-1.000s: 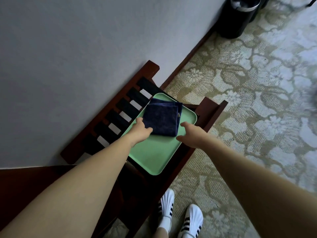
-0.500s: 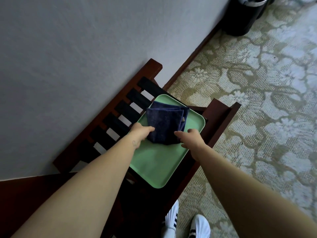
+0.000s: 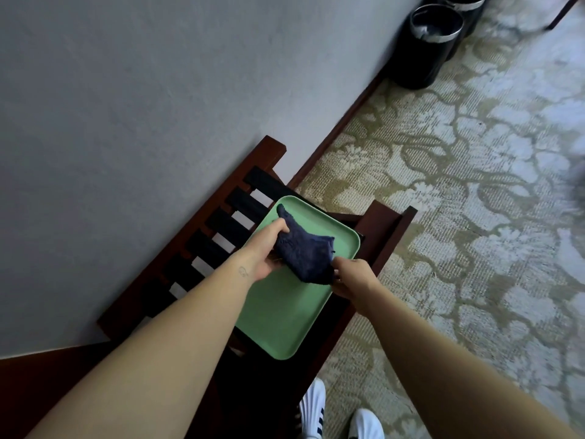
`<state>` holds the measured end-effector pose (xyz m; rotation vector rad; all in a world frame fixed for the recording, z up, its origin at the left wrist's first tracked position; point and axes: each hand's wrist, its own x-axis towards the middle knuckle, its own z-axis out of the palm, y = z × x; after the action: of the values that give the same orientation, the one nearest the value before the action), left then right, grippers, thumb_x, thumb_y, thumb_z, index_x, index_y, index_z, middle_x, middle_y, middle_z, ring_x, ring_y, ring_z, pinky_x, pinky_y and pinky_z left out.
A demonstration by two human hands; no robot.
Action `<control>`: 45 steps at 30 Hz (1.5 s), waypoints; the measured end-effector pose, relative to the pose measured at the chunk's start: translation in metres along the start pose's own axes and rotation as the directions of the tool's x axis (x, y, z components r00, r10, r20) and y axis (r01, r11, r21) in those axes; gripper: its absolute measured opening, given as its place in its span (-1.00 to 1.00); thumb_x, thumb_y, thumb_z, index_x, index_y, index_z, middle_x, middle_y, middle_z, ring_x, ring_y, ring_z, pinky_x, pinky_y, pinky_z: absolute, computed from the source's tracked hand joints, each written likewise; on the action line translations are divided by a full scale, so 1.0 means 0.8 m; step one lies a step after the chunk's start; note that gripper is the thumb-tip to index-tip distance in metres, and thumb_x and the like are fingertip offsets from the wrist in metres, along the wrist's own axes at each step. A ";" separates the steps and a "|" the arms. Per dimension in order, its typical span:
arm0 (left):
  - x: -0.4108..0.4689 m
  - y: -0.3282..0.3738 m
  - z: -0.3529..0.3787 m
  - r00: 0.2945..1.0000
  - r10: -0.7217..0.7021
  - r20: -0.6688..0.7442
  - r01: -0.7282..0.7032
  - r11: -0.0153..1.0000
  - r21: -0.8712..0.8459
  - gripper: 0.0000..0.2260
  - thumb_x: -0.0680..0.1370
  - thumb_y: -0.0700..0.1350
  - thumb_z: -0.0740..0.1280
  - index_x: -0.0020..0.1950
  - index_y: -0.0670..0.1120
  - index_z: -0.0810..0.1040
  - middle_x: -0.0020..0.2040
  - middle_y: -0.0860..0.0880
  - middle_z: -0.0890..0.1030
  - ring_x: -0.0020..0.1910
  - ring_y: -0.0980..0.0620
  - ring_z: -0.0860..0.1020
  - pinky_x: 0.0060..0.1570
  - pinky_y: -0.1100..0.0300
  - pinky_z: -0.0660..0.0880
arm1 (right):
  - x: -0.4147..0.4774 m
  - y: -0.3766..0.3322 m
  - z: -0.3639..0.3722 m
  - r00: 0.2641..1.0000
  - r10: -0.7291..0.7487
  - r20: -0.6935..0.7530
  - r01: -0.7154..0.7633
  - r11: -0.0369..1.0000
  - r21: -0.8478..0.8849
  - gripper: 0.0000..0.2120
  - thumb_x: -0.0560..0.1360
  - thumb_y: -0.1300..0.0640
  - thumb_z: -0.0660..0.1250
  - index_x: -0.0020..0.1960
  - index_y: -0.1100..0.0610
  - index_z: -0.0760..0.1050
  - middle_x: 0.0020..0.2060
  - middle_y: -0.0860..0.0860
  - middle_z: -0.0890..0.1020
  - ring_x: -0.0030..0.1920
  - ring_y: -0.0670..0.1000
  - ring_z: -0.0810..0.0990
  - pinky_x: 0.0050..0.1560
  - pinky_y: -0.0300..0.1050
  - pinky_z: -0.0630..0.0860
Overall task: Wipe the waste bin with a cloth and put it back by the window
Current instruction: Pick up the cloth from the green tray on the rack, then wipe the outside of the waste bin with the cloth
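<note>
A dark blue cloth hangs bunched just above a green tray. My left hand grips its left side, fingers curled round the fabric. My right hand pinches its lower right corner. The black waste bin with a silver rim stands on the carpet against the wall at the top right, well away from both hands.
The tray rests on a dark wooden slatted rack set against a grey wall. A second dark bin stands behind the first. Patterned carpet spreads to the right. My white shoes are at the bottom.
The cloth lay folded flat on the tray with my hands at its edges. Both hands have now taken hold of it and lifted it, crumpling it.
</note>
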<state>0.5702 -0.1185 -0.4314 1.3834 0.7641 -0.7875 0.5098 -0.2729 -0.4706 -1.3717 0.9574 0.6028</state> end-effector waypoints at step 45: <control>-0.354 0.063 0.591 0.734 0.283 0.618 -0.603 0.690 0.401 -0.94 0.54 -0.18 0.41 -0.08 -0.04 0.57 -0.12 0.01 0.65 -0.15 0.10 0.62 0.03 0.18 0.51 | -0.357 -0.078 -0.617 0.702 -0.272 -0.659 0.676 0.545 0.495 -0.90 0.51 0.38 0.30 -0.01 0.25 0.43 -0.12 0.17 0.55 -0.15 0.08 0.59 -0.17 -0.12 0.58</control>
<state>0.4636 -0.5800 -0.1449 1.7003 -0.3079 -0.9584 0.3111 -0.7152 -0.1635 -0.9885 0.9895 -0.6087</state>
